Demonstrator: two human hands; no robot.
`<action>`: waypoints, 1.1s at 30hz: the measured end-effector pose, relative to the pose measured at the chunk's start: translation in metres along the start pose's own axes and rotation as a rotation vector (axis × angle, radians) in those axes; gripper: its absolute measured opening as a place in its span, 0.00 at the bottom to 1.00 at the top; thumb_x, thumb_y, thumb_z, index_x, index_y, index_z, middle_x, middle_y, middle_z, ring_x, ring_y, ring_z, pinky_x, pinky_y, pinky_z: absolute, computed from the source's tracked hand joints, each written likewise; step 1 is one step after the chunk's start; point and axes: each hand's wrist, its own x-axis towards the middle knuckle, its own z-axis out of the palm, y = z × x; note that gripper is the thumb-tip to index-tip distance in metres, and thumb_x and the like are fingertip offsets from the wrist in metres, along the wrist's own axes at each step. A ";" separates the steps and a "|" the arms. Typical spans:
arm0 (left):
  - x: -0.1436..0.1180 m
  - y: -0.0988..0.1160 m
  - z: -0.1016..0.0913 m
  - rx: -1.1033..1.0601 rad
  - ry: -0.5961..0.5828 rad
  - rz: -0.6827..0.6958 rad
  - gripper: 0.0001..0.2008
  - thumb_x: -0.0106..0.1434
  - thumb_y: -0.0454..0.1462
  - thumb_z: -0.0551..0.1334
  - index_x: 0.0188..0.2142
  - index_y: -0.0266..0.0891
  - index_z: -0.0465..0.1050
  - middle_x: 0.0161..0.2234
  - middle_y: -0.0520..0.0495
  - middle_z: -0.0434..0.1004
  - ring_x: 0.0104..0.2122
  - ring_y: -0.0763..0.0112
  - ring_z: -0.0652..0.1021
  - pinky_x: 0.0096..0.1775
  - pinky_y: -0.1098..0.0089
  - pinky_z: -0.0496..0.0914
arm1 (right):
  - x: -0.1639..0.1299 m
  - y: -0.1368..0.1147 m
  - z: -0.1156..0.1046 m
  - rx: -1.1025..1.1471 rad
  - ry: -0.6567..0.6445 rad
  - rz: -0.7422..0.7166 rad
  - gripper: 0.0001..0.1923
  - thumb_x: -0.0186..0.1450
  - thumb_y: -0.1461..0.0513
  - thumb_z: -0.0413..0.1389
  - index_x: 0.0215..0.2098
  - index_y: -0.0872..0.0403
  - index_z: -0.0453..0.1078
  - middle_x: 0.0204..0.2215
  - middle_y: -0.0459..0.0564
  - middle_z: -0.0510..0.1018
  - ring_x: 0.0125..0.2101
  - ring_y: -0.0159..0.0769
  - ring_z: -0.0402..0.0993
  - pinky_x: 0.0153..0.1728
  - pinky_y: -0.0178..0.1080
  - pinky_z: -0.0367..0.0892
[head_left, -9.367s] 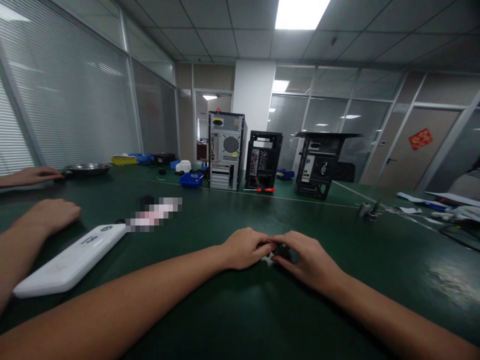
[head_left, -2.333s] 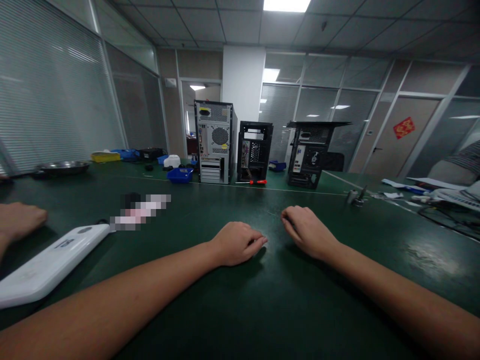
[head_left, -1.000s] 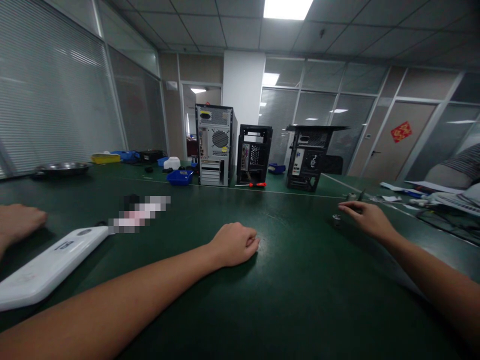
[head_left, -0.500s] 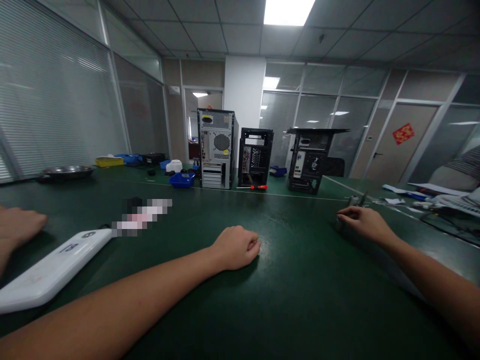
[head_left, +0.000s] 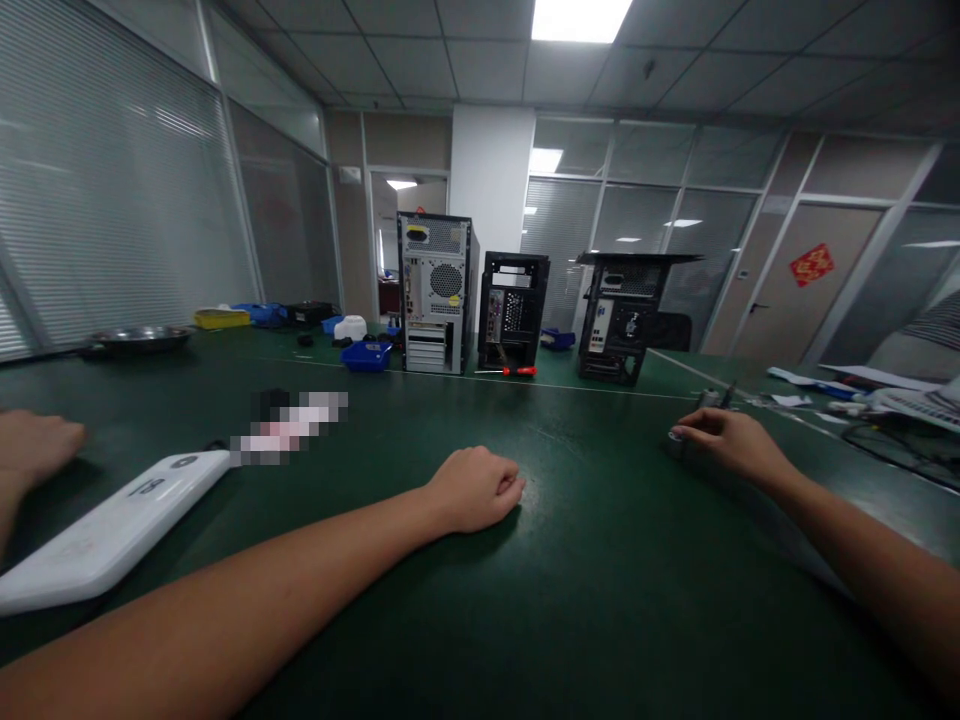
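Observation:
My left hand (head_left: 477, 488) rests as a closed fist on the green tabletop (head_left: 585, 560), with no object showing at its fingers. Farther right, my right hand (head_left: 726, 440) is low over the table, thumb and fingers pinched together. A small pale, shiny piece shows at its fingertips; its kind is too small to tell. Just behind that hand stand a grey cylinder-like item (head_left: 707, 398) and a dark pointed one (head_left: 727, 396). A white slab-shaped device (head_left: 120, 525) with a dark cable lies left of my left forearm.
Three computer cases (head_left: 436, 290) stand across the table. A red-handled screwdriver (head_left: 517, 371) lies before the middle one. Blue bins (head_left: 366, 356) and a round metal tray (head_left: 141, 340) are at back left. Another person's hand (head_left: 37, 445) is at far left; papers and cables are at right.
The view has shifted slightly. The pale piece at my right fingertips shows more clearly, while my left fist stays in place.

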 end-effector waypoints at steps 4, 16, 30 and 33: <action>0.000 -0.001 0.000 -0.018 0.012 0.012 0.18 0.67 0.43 0.54 0.22 0.39 0.66 0.19 0.51 0.69 0.20 0.72 0.67 0.26 0.70 0.55 | -0.003 -0.003 -0.001 0.026 -0.019 0.001 0.23 0.58 0.44 0.57 0.41 0.51 0.77 0.36 0.51 0.82 0.35 0.43 0.77 0.37 0.42 0.66; 0.000 0.000 -0.001 -0.035 0.003 0.018 0.19 0.67 0.44 0.53 0.22 0.39 0.66 0.19 0.51 0.69 0.20 0.73 0.66 0.25 0.70 0.54 | -0.007 -0.011 0.000 -0.053 0.077 -0.054 0.23 0.58 0.43 0.57 0.38 0.52 0.78 0.37 0.53 0.82 0.36 0.45 0.76 0.37 0.42 0.65; 0.002 -0.002 0.003 -0.038 0.006 0.029 0.19 0.67 0.44 0.53 0.21 0.39 0.66 0.18 0.52 0.67 0.19 0.73 0.65 0.25 0.69 0.54 | -0.005 -0.007 -0.005 0.054 -0.045 -0.007 0.26 0.59 0.43 0.57 0.45 0.52 0.78 0.40 0.53 0.82 0.38 0.44 0.77 0.42 0.43 0.67; 0.002 -0.002 0.003 -0.028 0.007 0.024 0.19 0.67 0.44 0.53 0.21 0.39 0.66 0.18 0.52 0.67 0.19 0.73 0.65 0.25 0.69 0.54 | -0.008 -0.011 -0.006 0.098 -0.046 0.023 0.27 0.58 0.43 0.58 0.45 0.53 0.77 0.38 0.53 0.82 0.34 0.43 0.78 0.41 0.43 0.69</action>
